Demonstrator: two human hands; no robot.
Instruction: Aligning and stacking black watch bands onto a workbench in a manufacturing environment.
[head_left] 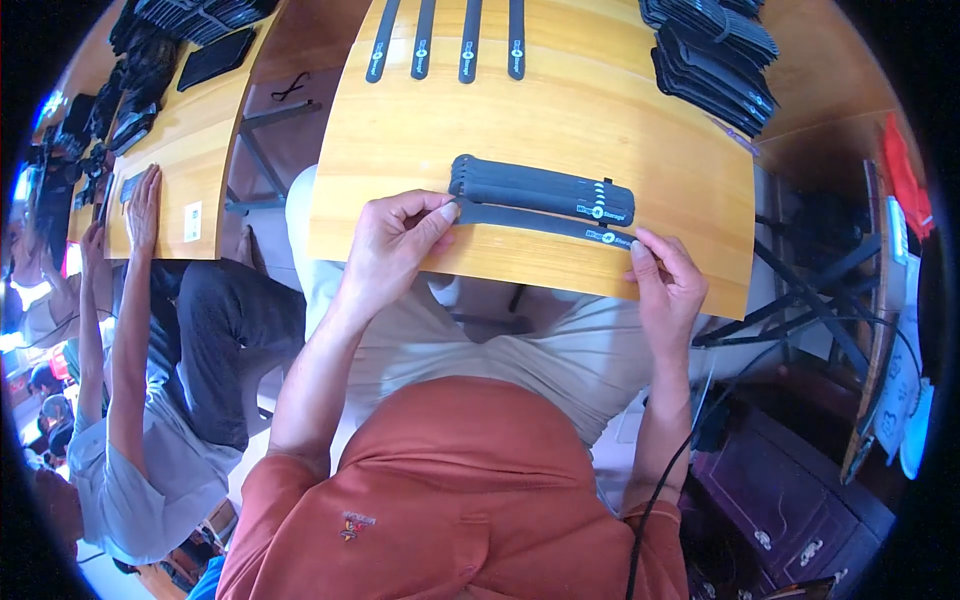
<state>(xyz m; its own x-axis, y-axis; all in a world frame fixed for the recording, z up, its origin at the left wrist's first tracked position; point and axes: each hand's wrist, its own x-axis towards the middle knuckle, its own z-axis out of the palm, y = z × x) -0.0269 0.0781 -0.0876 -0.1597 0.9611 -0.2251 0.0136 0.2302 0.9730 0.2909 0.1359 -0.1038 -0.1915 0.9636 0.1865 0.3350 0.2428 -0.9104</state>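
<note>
A single dark grey flat strap (540,222) with a pale printed mark lies stretched sideways near the table's front edge. Its left end is pinched between the thumb and fingers of my left hand (397,232). At the other end my right hand (664,272) has its thumb and fingertips closed on the strap's tip. Just beyond this strap, and close against it, rests a neat stack of similar straps (535,185), fanned slightly so that their printed marks line up.
Several single straps (468,45) lie in a spaced row at the wooden table's (390,140) far side. Piles of bundled dark straps (712,70) sit at the far right. On the left, a person's hand (146,205) rests on another table (200,150). A black cable (672,470) hangs by my right arm.
</note>
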